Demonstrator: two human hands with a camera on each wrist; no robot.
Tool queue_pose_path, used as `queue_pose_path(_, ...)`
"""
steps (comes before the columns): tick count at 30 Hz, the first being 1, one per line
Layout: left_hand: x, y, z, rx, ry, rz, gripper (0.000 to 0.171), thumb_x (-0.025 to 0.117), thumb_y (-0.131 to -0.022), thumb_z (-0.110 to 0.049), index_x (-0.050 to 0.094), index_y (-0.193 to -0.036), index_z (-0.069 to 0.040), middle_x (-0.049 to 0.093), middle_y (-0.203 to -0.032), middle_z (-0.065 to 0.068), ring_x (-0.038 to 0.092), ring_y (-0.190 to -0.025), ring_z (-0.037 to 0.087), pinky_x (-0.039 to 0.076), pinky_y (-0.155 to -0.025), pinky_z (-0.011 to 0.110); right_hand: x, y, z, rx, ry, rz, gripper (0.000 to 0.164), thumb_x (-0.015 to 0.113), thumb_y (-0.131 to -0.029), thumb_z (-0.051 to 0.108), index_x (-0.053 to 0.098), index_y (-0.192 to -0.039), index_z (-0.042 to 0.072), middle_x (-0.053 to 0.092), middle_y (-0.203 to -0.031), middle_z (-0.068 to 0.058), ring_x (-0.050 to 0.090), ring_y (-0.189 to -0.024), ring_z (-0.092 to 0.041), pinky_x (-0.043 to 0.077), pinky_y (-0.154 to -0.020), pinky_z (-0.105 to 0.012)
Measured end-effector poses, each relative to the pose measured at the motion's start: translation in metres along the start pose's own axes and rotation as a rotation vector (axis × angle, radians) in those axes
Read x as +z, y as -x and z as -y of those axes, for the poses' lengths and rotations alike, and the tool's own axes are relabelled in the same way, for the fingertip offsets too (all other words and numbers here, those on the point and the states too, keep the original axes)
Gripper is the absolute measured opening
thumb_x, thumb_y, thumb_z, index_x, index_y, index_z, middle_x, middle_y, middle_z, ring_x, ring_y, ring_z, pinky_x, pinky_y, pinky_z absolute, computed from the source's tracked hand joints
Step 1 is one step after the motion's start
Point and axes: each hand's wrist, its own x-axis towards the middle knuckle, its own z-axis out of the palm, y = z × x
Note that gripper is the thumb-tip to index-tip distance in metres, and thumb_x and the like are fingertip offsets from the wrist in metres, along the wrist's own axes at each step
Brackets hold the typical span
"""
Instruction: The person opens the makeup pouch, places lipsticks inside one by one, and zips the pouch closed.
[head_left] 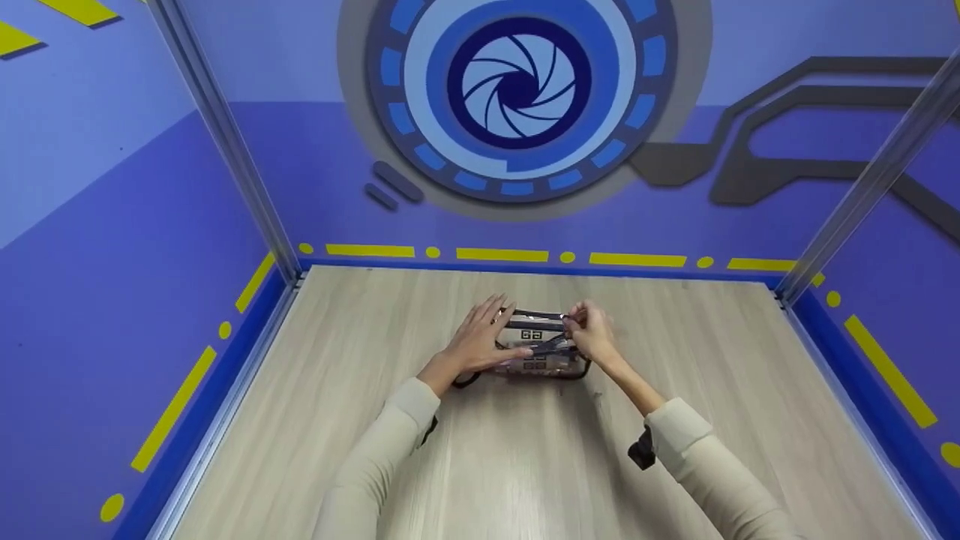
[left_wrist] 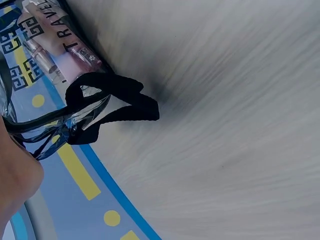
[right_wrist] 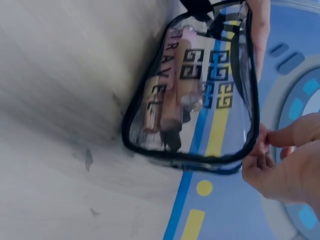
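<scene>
A clear plastic travel pouch [head_left: 551, 369] with black trim and black lettering stands upright on the table. Slim pink and rose-coloured cosmetic items [right_wrist: 172, 102] show through its wall in the right wrist view. My left hand [head_left: 478, 337] rests on the pouch's left end, fingers straight and thumb spread over the top. A black strap loop [left_wrist: 125, 87] sticks out at that end in the left wrist view. At the upper right corner my right hand [head_left: 591, 334] pinches the pouch's edge between thumb and fingers. Whether a zip pull is between them is hidden.
The pale wood-grain table [head_left: 517, 465] extends around the pouch. Blue printed panels [head_left: 300, 172] enclose the back and sides, with metal posts [head_left: 232, 142] at the corners. A black device [head_left: 642, 450] sits at the right wrist.
</scene>
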Motion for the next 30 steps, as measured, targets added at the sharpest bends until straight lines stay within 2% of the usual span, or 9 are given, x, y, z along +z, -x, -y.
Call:
queue_pose_path(8, 0.003, 0.000, 0.002, -0.002, -0.021, -0.016, 0.105, 0.053, -0.089, -0.078, 0.019, -0.165, -0.014, 0.015, -0.173, 0.012, 0.012, -0.161, 0.033, 0.014, -0.129, 0.055, 0.021, 0.009, 0.012, -0.165, 0.143, -0.093, 0.016, 0.058, -0.082, -0.015, 0.059, -0.078, 0.000, 0.064, -0.070, -0.011, 0.052, -0.065, -0.013, 0.043, -0.061, -0.030)
queue_pose_path(12, 0.005, 0.000, 0.002, -0.005, -0.020, -0.024, 0.106, 0.054, -0.088, -0.078, 0.020, -0.165, -0.014, 0.016, -0.173, 0.011, 0.012, -0.161, 0.032, 0.014, -0.129, 0.055, 0.031, 0.013, 0.018, -0.240, 0.180, -0.121, 0.018, 0.057, -0.080, -0.017, 0.058, -0.076, 0.000, 0.060, -0.067, -0.009, 0.049, -0.062, -0.016, 0.039, -0.056, -0.031)
queue_pose_path(15, 0.005, 0.000, 0.002, 0.010, -0.019, -0.032, 0.106, 0.051, -0.089, -0.080, 0.020, -0.165, -0.012, 0.017, -0.172, 0.012, 0.013, -0.160, 0.034, 0.015, -0.129, 0.056, 0.035, 0.013, 0.020, -0.250, 0.192, -0.095, 0.018, 0.057, -0.081, -0.017, 0.058, -0.075, 0.000, 0.056, -0.064, -0.007, 0.045, -0.060, -0.015, 0.036, -0.055, -0.029)
queue_pose_path(19, 0.005, 0.000, 0.001, 0.016, -0.015, -0.035, 0.103, 0.052, -0.090, -0.077, 0.022, -0.164, -0.011, 0.018, -0.172, 0.014, 0.015, -0.160, 0.036, 0.015, -0.128, 0.056, 0.033, 0.010, 0.019, -0.229, 0.157, -0.041, 0.017, 0.058, -0.083, -0.017, 0.059, -0.077, -0.001, 0.061, -0.067, -0.008, 0.048, -0.062, -0.014, 0.039, -0.057, -0.026)
queue_pose_path(23, 0.003, 0.000, -0.001, 0.005, -0.009, -0.027, 0.099, 0.058, -0.092, -0.069, 0.022, -0.164, -0.012, 0.018, -0.172, 0.013, 0.014, -0.160, 0.035, 0.014, -0.129, 0.055, 0.024, 0.005, 0.016, -0.177, 0.092, -0.018, 0.013, 0.066, -0.085, -0.014, 0.062, -0.083, -0.002, 0.069, -0.074, -0.013, 0.058, -0.066, -0.015, 0.045, -0.060, -0.023)
queue_pose_path(26, 0.002, 0.000, -0.001, 0.000, -0.003, -0.025, 0.098, 0.060, -0.092, -0.067, 0.022, -0.164, -0.012, 0.017, -0.172, 0.012, 0.014, -0.160, 0.034, 0.013, -0.130, 0.053, 0.014, 0.002, 0.011, -0.119, 0.086, -0.009, 0.009, 0.071, -0.085, -0.009, 0.065, -0.087, -0.003, 0.072, -0.077, -0.016, 0.065, -0.070, -0.022, 0.051, -0.064, -0.024)
queue_pose_path(30, 0.002, 0.001, 0.000, -0.009, 0.001, -0.021, 0.098, 0.059, -0.092, -0.068, 0.023, -0.164, -0.012, 0.016, -0.172, 0.011, 0.013, -0.160, 0.033, 0.012, -0.130, 0.052, 0.002, -0.001, 0.000, -0.045, 0.099, 0.006, 0.009, 0.072, -0.084, -0.009, 0.067, -0.091, -0.006, 0.074, -0.082, -0.021, 0.071, -0.074, -0.031, 0.056, -0.067, -0.029)
